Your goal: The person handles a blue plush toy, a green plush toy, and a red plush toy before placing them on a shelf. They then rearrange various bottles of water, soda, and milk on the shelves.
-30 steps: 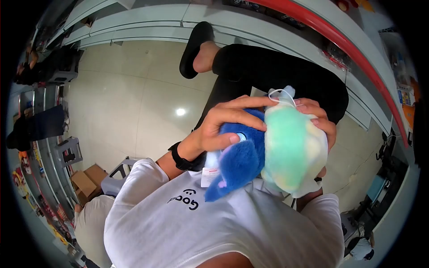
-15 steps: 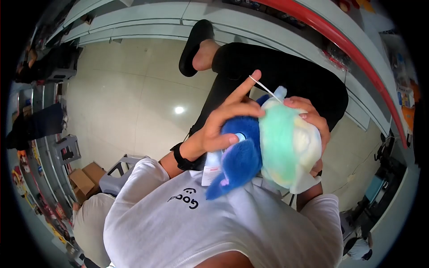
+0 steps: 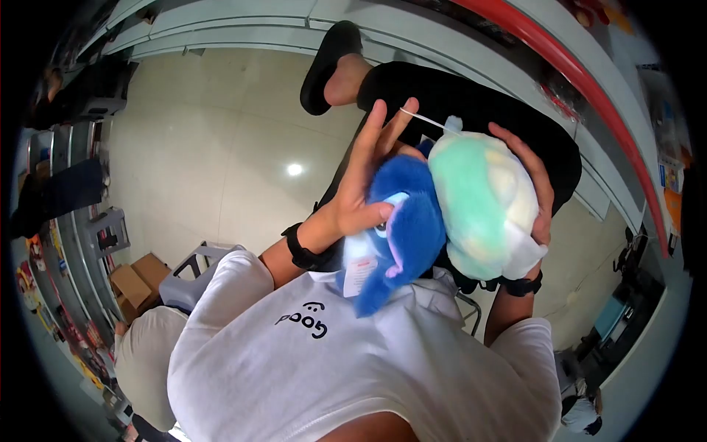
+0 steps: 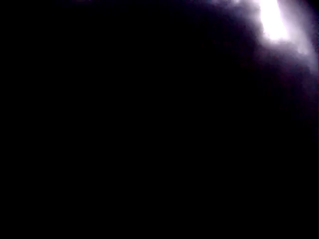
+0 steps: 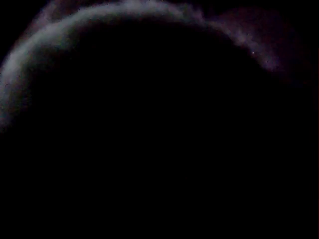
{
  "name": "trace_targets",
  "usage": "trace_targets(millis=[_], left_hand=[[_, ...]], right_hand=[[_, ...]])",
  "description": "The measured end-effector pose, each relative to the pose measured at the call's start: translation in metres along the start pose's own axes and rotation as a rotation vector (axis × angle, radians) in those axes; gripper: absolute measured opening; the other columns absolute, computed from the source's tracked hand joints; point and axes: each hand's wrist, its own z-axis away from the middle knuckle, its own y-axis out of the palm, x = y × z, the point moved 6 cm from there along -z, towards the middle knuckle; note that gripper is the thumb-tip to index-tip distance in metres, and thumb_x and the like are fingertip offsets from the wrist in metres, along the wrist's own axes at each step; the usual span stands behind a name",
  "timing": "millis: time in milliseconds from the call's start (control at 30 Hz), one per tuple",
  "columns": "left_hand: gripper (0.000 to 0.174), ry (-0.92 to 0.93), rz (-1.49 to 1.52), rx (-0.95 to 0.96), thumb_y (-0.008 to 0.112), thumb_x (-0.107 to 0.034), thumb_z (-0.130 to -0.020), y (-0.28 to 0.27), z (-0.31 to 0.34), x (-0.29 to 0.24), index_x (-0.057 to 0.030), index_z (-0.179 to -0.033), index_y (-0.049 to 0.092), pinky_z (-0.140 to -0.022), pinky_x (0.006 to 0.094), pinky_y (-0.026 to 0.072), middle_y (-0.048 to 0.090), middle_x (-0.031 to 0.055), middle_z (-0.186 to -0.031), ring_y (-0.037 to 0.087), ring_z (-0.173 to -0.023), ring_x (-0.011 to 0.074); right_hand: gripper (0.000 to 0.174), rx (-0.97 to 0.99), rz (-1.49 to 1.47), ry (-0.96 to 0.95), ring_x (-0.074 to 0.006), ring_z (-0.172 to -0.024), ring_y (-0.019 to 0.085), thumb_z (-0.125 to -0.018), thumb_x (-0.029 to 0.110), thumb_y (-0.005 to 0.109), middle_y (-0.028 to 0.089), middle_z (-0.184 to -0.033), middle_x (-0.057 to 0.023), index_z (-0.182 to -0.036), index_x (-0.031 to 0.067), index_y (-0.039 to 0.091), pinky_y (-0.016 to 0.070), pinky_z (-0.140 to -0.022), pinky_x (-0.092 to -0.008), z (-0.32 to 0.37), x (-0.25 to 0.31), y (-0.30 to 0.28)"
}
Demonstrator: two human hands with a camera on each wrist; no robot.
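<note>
In the head view my left hand holds a blue plush toy, thumb across its face and two fingers raised. A white paper tag hangs from the toy near my shirt. My right hand grips a rounded mint, cream and white plush toy along its outer side. From the top of this pastel toy a thin white cord stretches to a raised left fingertip. The two toys sit side by side over my lap. Both wrist views are almost black; a pale fuzzy edge curves across the right one.
Under the toys are my legs in black trousers. Beyond them run white shelf fronts and a red rail. A grey stool and cardboard boxes stand at left, near another person's pale clothing.
The left fingers have lifted off the pastel toy and straightened, with the cord drawn out on one fingertip. The blue toy has turned slightly, and both toys have shifted up in view.
</note>
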Motion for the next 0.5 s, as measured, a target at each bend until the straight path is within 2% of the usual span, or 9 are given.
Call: trace_targets(millis=[67,200,267,300,333,367,400,433,500], left_hand=[[0.105,0.046,0.038,-0.023,0.067,-0.041,-0.078,0.004,0.001,-0.006,-0.012,-0.146,-0.009,-0.089,0.0367,0.0411,0.003,0.0246,-0.15,0.052,-0.098,0.0255],[0.107,0.168,-0.042,0.041,0.067,-0.041,-0.078,0.007,0.004,-0.011,-0.0122,-0.145,-0.012,-0.093,0.0414,0.0388,0.0,0.0272,-0.149,0.045,-0.113,0.0304],[0.107,0.204,-0.138,0.035,0.066,-0.039,-0.078,0.016,0.007,-0.017,-0.0123,-0.145,-0.013,-0.101,0.0464,0.0319,-0.001,0.0295,-0.148,0.025,-0.132,0.0365],[0.107,0.206,-0.138,0.033,0.066,-0.039,-0.078,0.017,0.007,-0.016,-0.0123,-0.145,-0.013,-0.101,0.0464,0.0319,-0.001,0.0295,-0.148,0.025,-0.132,0.0365],[0.106,0.234,-0.127,0.031,0.065,-0.038,-0.079,0.018,0.007,-0.017,-0.0109,-0.145,-0.013,-0.104,0.0473,0.0272,-0.001,0.0298,-0.148,0.015,-0.136,0.0367],[0.105,0.261,-0.115,0.028,0.065,-0.037,-0.079,0.018,0.008,-0.018,-0.0095,-0.144,-0.013,-0.106,0.0483,0.0225,-0.002,0.0301,-0.148,0.006,-0.139,0.037],[0.105,0.261,-0.116,0.025,0.065,-0.037,-0.079,0.017,0.009,-0.019,-0.0095,-0.144,-0.013,-0.106,0.0483,0.0225,-0.002,0.0301,-0.148,0.006,-0.139,0.037],[0.104,0.236,-0.145,0.026,0.064,-0.038,-0.08,0.015,0.009,-0.02,-0.0079,-0.144,-0.013,-0.107,0.0488,0.0196,-0.002,0.0299,-0.148,0.004,-0.14,0.0367],[0.104,0.21,-0.173,0.026,0.063,-0.038,-0.08,0.013,0.01,-0.018,-0.0063,-0.144,-0.013,-0.108,0.0493,0.0167,-0.002,0.0298,-0.148,0.002,-0.14,0.0363]], right_hand=[[0.108,-0.114,-0.029,0.095,-0.0339,-0.114,0.051,-0.066,0.084,0.042,0.05,-0.126,-0.0248,-0.128,-0.0038,0.044,0.0405,-0.097,-0.0413,0.002,-0.004,-0.003],[0.106,-0.103,-0.249,0.162,-0.0341,-0.113,0.052,-0.068,0.084,0.04,0.051,-0.123,-0.0267,-0.126,-0.0037,0.046,0.0401,-0.097,-0.0425,0.006,-0.013,-0.019],[0.106,-0.089,-0.222,0.203,-0.0344,-0.114,0.052,-0.068,0.084,0.04,0.051,-0.123,-0.027,-0.127,-0.0037,0.045,0.0397,-0.098,-0.0428,0.005,-0.014,-0.029],[0.106,-0.073,-0.197,0.241,-0.0346,-0.115,0.051,-0.068,0.084,0.04,0.05,-0.123,-0.0273,-0.127,-0.0036,0.045,0.0393,-0.098,-0.0432,0.004,-0.016,-0.032],[0.106,-0.07,-0.196,0.24,-0.0346,-0.115,0.051,-0.068,0.084,0.04,0.05,-0.123,-0.0273,-0.127,-0.0036,0.045,0.0393,-0.098,-0.0432,0.003,-0.016,-0.034],[0.106,-0.084,-0.297,0.227,-0.0345,-0.116,0.049,-0.068,0.083,0.042,0.048,-0.126,-0.0267,-0.128,-0.0035,0.044,0.0389,-0.098,-0.0433,0.003,-0.016,-0.036],[0.106,-0.099,-0.399,0.215,-0.0343,-0.118,0.047,-0.067,0.083,0.045,0.045,-0.13,-0.026,-0.129,-0.0035,0.043,0.0384,-0.099,-0.0434,0.002,-0.015,-0.036],[0.106,-0.097,-0.399,0.217,-0.0343,-0.118,0.047,-0.067,0.083,0.045,0.045,-0.13,-0.026,-0.129,-0.0035,0.043,0.0384,-0.099,-0.0434,0.002,-0.014,-0.03],[0.104,0.054,-0.25,0.111,-0.0345,-0.123,0.042,-0.067,0.077,0.054,0.038,-0.136,-0.0246,-0.132,-0.0031,0.039,0.0352,-0.102,-0.0417,-0.001,-0.004,-0.005]])
